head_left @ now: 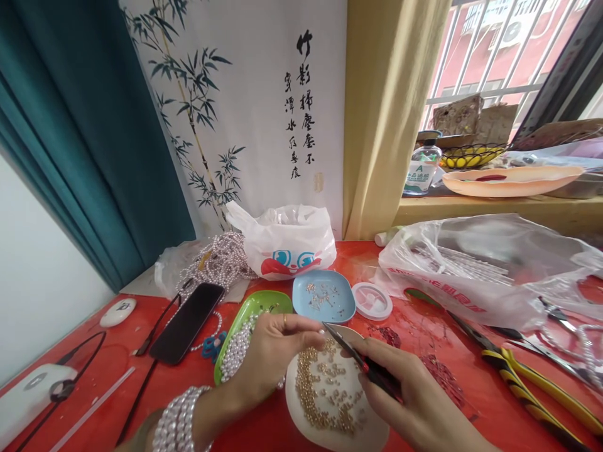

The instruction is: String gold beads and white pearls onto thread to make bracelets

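Head view is giving me the red table (414, 326) first, and I am working down from its biggest loads. Lying along the right side, a clear plastic bag (480, 263) is holding what look like strands of pearls; a white bag (287, 242) with a cartoon face is sitting at the back, its contents hidden. Yellow-handled pliers (532, 383) are resting near the right edge.

Closer in, a green tray (264, 304) is carrying white pearl beads, a blue dish (325, 295) is holding a thin scatter of small metal bits, and a white dish (339, 433) under my hands is holding many tiny gold beads (325, 389).

My left hand (268, 355) is hovering over the white dish with fingers pinched together on something too small for me to make out. My right hand (409, 389) is gripping a slim dark tool (358, 358), likely tweezers, its tip pointing at the left fingertips.

I am judging the gold beads as very light, hard, smooth and prone to rolling or springing away, so pinching one lightly across its sides, directly over the dish, seems wise.
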Available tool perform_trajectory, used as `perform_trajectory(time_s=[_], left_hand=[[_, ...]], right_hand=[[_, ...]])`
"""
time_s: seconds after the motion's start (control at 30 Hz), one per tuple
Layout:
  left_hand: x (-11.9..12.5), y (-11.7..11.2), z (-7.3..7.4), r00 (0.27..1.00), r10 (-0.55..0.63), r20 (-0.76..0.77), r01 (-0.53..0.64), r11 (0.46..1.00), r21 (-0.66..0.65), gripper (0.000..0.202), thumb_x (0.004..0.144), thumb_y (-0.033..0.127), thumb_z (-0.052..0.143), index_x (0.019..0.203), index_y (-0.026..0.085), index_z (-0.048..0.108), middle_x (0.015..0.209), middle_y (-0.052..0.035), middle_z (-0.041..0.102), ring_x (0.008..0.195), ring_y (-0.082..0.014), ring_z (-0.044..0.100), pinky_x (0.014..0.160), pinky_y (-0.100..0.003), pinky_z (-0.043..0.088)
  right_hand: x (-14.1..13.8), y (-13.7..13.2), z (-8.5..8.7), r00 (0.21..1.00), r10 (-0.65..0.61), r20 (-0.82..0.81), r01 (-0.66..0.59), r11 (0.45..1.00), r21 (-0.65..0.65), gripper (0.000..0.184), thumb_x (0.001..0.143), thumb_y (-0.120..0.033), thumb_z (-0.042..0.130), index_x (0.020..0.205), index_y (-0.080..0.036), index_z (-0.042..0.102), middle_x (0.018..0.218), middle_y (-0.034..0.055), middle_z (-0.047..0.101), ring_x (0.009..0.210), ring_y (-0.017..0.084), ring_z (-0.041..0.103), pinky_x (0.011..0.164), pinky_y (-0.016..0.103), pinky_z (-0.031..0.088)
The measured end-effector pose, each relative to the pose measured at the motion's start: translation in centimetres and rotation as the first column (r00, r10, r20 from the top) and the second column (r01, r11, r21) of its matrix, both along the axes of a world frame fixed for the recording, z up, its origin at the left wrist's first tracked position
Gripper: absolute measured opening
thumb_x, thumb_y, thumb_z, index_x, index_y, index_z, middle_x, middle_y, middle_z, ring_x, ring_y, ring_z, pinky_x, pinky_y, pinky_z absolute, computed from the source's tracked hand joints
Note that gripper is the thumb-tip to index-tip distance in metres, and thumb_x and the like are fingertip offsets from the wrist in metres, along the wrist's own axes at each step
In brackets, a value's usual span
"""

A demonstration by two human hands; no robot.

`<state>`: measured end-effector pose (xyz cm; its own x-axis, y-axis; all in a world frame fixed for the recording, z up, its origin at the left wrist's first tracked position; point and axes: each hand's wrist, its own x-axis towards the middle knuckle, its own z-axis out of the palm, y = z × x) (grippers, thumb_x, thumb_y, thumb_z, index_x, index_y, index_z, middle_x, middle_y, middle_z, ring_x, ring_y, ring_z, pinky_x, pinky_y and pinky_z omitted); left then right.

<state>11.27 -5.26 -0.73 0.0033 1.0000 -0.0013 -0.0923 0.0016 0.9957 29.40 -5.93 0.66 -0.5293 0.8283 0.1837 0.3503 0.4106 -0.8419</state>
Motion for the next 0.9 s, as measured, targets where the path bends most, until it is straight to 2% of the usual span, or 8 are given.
perform_trajectory(time_s=[0.23, 0.37, 0.43, 0.5, 0.6, 0.73, 0.8, 0.9], left_hand=[[0.2, -0.6, 0.0, 0.998, 0.007, -0.066, -0.003, 0.998, 0.058, 0.006, 0.062, 0.024, 0.071, 0.067, 0.020, 0.072, 0.057, -0.0005, 0.068, 0.053, -0.0103, 0.058, 0.051, -0.019, 0.045], [0.4, -0.7, 0.3, 0.993, 0.011, -0.115, -0.010, 1.000, 0.008, 0.008, 0.062, 0.025, 0.070, 0.061, 0.017, 0.070, 0.056, -0.0015, 0.066, 0.052, -0.0106, 0.056, 0.049, -0.019, 0.043], [0.5, -0.5, 0.4, 0.994, 0.011, -0.106, -0.015, 0.999, -0.031, 0.009, 0.061, 0.025, 0.070, 0.060, 0.016, 0.069, 0.055, -0.0017, 0.065, 0.051, -0.0107, 0.055, 0.049, -0.020, 0.043], [0.5, -0.3, 0.4, 0.999, 0.006, -0.053, -0.010, 0.998, -0.069, 0.010, 0.061, 0.024, 0.070, 0.064, 0.015, 0.069, 0.056, -0.0018, 0.065, 0.052, -0.0110, 0.056, 0.052, -0.021, 0.043], [0.3, 0.0, 0.2, 0.999, 0.007, 0.049, -0.002, 0.995, -0.100, 0.015, 0.061, 0.025, 0.071, 0.071, 0.014, 0.069, 0.056, -0.0014, 0.065, 0.053, -0.0105, 0.056, 0.055, -0.021, 0.043], [0.2, 0.2, -0.1, 0.995, 0.015, 0.097, -0.005, 0.995, -0.102, 0.017, 0.060, 0.025, 0.072, 0.072, 0.013, 0.068, 0.054, -0.0014, 0.064, 0.054, -0.0098, 0.055, 0.059, -0.022, 0.042], [0.3, 0.1, -0.1, 0.993, 0.010, 0.121, 0.004, 0.994, -0.113, 0.018, 0.059, 0.025, 0.073, 0.072, 0.013, 0.068, 0.054, -0.0017, 0.064, 0.054, -0.0100, 0.055, 0.059, -0.022, 0.042], [0.4, 0.1, -0.1, 0.987, 0.004, 0.159, 0.021, 0.988, -0.150, 0.020, 0.058, 0.025, 0.074, 0.073, 0.012, 0.068, 0.054, -0.0016, 0.063, 0.051, -0.0098, 0.054, 0.056, -0.023, 0.041]], right_hand=[[0.3, 0.0, -0.8, 0.994, -0.021, 0.105, 0.004, 0.987, 0.162, 0.041, 0.078, -0.013, 0.042, 0.117, -0.019, 0.055, 0.091, 0.0077, 0.065, 0.075, 0.017, 0.061, 0.065, 0.028, 0.050], [0.9, 0.2, -2.2, 0.910, -0.254, 0.328, 0.060, 0.863, 0.501, 0.038, 0.077, -0.019, 0.044, 0.111, -0.011, 0.059, 0.081, 0.0139, 0.062, 0.070, 0.024, 0.059, 0.057, 0.035, 0.049], [1.1, 0.3, -2.1, 0.890, -0.294, 0.348, 0.081, 0.854, 0.514, 0.038, 0.077, -0.021, 0.045, 0.110, -0.013, 0.059, 0.082, 0.0141, 0.062, 0.072, 0.026, 0.058, 0.058, 0.037, 0.048], [1.0, 0.2, -1.4, 0.932, -0.227, 0.282, 0.111, 0.921, 0.373, 0.038, 0.076, -0.021, 0.046, 0.111, -0.018, 0.059, 0.087, 0.0115, 0.062, 0.076, 0.025, 0.058, 0.062, 0.036, 0.048], [0.8, -0.2, -0.1, 0.990, -0.140, 0.021, 0.141, 0.988, -0.061, 0.032, 0.073, -0.023, 0.048, 0.102, -0.021, 0.063, 0.086, 0.0068, 0.063, 0.077, 0.021, 0.057, 0.066, 0.032, 0.046], [0.4, -0.9, 0.6, 0.939, -0.195, -0.282, -0.028, 0.777, -0.629, 0.025, 0.069, -0.026, 0.048, 0.086, -0.016, 0.065, 0.062, 0.0011, 0.058, 0.057, 0.014, 0.053, 0.055, 0.026, 0.042], [0.3, -1.1, 0.4, 0.891, -0.204, -0.405, -0.175, 0.669, -0.722, 0.026, 0.070, -0.026, 0.047, 0.086, -0.014, 0.062, 0.056, -0.0006, 0.054, 0.050, 0.012, 0.050, 0.052, 0.024, 0.040], [0.3, -1.0, -0.1, 0.837, -0.185, -0.515, -0.325, 0.591, -0.739, 0.027, 0.072, -0.026, 0.045, 0.088, -0.011, 0.060, 0.057, 0.0004, 0.055, 0.046, 0.010, 0.049, 0.047, 0.022, 0.036]])
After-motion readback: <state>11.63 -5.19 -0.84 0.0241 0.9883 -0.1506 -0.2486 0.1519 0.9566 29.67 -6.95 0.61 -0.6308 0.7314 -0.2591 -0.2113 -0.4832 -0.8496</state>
